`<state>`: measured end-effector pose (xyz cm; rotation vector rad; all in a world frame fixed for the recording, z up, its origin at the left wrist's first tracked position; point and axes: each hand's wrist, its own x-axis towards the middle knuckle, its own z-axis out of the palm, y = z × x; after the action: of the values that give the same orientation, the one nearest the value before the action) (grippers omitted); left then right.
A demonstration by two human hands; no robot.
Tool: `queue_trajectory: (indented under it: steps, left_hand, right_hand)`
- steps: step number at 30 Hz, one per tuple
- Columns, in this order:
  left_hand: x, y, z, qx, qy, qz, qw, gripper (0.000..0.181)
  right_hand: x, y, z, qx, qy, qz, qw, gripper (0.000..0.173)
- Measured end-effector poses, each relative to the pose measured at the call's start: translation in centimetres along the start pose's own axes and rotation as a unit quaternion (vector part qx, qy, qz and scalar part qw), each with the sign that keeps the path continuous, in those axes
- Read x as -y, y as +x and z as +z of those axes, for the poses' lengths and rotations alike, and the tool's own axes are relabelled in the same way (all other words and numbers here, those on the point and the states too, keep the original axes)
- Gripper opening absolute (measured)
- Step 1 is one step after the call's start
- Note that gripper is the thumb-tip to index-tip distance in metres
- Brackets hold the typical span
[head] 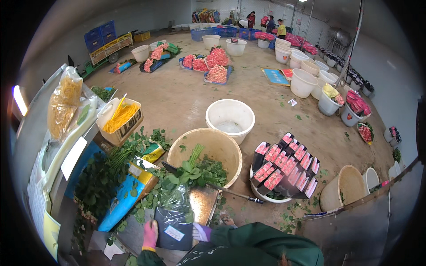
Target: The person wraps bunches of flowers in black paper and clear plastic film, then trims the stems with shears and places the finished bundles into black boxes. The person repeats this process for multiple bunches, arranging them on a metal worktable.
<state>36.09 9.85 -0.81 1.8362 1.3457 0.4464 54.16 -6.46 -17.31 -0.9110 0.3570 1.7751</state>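
Observation:
A bouquet sleeve [173, 229], black with clear film and a printed label, lies on the metal bench before me. Green leaves and stems [193, 166] stick out of its far end, towards a large beige tub. My left hand [150, 234], in a pink glove, rests against the sleeve's left edge. My right hand [201, 232], in a white and purple glove, is at its right edge. Whether the fingers grip the sleeve is unclear. Left of it, a blue and yellow wrapper [123, 199] lies beside a heap of leafy stems [95, 179].
The beige tub [236, 159] with leaves stands beyond the bench; a metal rod [233, 193] juts across its near side. A bucket of wrapped pink roses [286, 166] is to the right. Yellow rubber bands [121, 116] fill a box at left. People [271, 25] stand far back.

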Motion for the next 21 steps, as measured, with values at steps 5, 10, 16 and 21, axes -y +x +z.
queue_trajectory:
  steps: [5, 10, 16, 21]
  left_hand:
    - [-5.6, -8.3, -0.9, 0.085, 0.054, 0.206, 0.973, 0.074]
    - [-10.5, -11.0, -0.8, 0.085, 0.077, 0.293, 0.949, 0.091]
    - [-19.7, -10.1, -0.7, 0.128, -0.017, 0.344, 0.93, 0.109]
    - [-28.3, -7.7, 7.4, 0.347, -0.37, 0.288, 0.812, 0.106]
  right_hand:
    - [-1.5, -1.3, 1.0, 0.109, 0.133, -0.176, 0.969, 0.044]
    - [-0.1, -3.9, 2.6, 0.045, 0.198, -0.248, 0.947, 0.04]
    - [5.4, -15.8, 4.3, -0.078, 0.002, -0.624, 0.777, 0.041]
    - [6.9, -35.7, 5.1, -0.397, -0.291, -0.697, 0.521, 0.063]
